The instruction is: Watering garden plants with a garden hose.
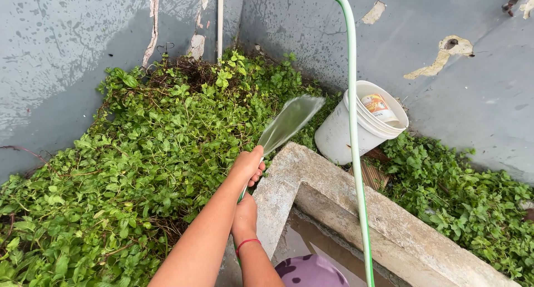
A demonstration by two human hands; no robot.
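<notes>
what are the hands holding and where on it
Both hands grip the green hose at its spraying end: left hand at the nozzle tip, right hand just behind it.

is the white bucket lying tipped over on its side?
No, the white bucket stands upright, slightly tilted, against the wall beside the plants.

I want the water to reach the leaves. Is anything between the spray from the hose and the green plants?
Nothing visible blocks it. The spray fans from the hose end at the left hand over open air toward the plants.
</notes>
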